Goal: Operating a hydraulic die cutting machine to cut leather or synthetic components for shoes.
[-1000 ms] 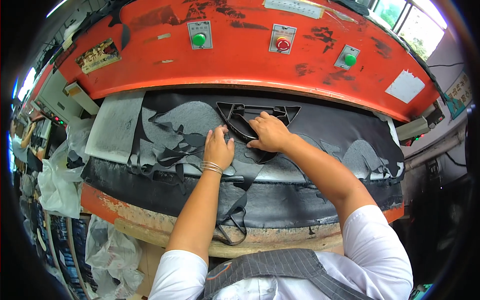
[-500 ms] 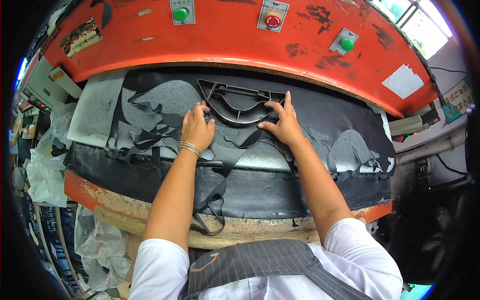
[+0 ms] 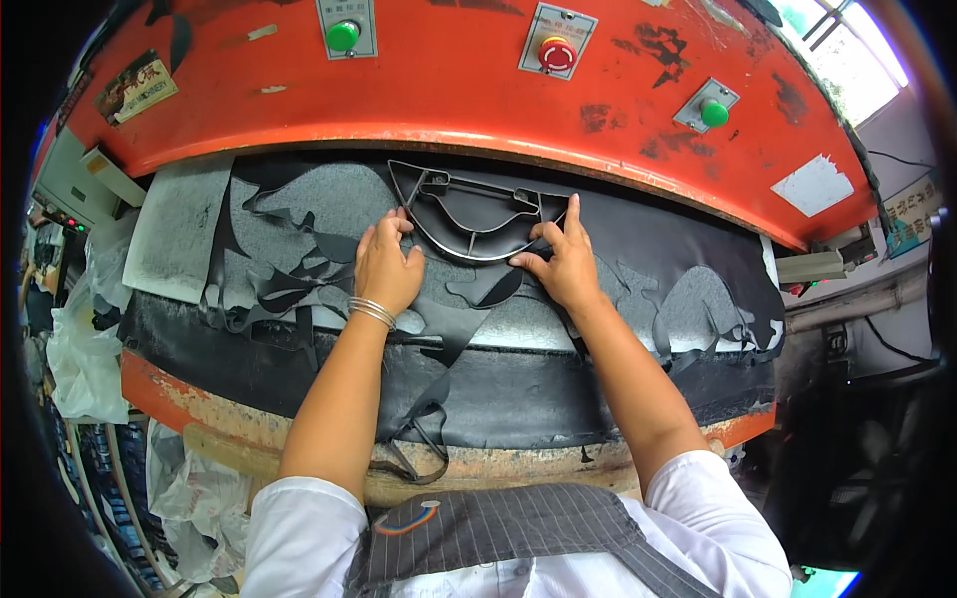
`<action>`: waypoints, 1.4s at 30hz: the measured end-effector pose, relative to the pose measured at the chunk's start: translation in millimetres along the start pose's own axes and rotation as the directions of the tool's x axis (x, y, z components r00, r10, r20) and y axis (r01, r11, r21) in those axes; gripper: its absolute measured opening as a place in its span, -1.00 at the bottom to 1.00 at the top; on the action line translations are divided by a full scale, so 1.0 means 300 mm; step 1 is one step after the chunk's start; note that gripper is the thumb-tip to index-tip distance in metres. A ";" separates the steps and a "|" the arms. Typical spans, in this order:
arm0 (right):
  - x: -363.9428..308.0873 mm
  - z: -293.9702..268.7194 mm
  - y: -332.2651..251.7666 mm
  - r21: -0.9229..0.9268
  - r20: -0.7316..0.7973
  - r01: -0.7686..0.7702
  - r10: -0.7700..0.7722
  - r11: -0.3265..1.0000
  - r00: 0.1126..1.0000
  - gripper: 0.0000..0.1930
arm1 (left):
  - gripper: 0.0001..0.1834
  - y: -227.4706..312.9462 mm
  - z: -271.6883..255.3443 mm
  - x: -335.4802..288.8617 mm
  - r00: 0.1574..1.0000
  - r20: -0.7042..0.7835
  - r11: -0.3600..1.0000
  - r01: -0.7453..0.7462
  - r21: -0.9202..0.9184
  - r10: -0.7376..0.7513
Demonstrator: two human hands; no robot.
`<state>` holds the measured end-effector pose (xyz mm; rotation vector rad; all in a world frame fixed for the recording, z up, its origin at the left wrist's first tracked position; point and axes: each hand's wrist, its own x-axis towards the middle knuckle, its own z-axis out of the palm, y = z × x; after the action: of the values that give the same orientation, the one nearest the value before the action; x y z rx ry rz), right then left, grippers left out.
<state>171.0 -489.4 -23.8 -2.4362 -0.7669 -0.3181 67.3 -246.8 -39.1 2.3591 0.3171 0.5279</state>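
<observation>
A crescent-shaped metal cutting die point(image 3: 474, 259) with inner braces lies on a black sheet of leather-like material point(image 3: 663, 239). My right hand point(image 3: 566, 264) grips its right end, thumb at the curved edge and fingers bent over the side. At the left end, my left hand point(image 3: 387, 269) has its fingers bent, with the tips against the curved wall; part of that contact is hidden. Grey backing point(image 3: 324, 194) shows through cut-out openings in the sheet. Black offcut strips point(image 3: 284, 284) lie tangled left of my left hand.
Behind the die runs the red press beam point(image 3: 439, 105), with green buttons point(image 3: 343, 37) and a red stop button point(image 3: 557, 54). A pale board point(image 3: 177, 234) sits at the left. Plastic bags point(image 3: 88, 349) hang beside the machine. A worn ledge point(image 3: 528, 458) borders the front.
The whole scene sits slightly lower in view. My right hand has shifted a little at the die's right end; my left fingers have curled closer to its edge.
</observation>
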 end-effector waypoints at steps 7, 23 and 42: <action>-0.024 -0.081 -0.040 0.196 -0.074 0.003 0.012 0.981 0.997 -0.25 | -0.65 -0.024 -0.039 0.011 0.993 -0.121 0.994 -0.014 -0.104 0.001; 0.136 -0.540 -0.131 0.159 -0.854 -0.228 0.250 0.961 0.457 -0.29 | -0.75 0.272 -0.660 0.102 0.635 -0.465 0.775 -0.590 0.224 0.618; -0.876 -0.356 -0.349 -0.082 0.331 0.218 -0.179 0.973 0.926 -0.60 | -0.51 0.431 -0.161 -0.860 0.846 0.408 0.911 -0.405 0.077 0.342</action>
<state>-108.8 -599.1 10.7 -2.5591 -1.1725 -0.0379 -172.9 -407.1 7.4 2.6286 -0.3063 0.2004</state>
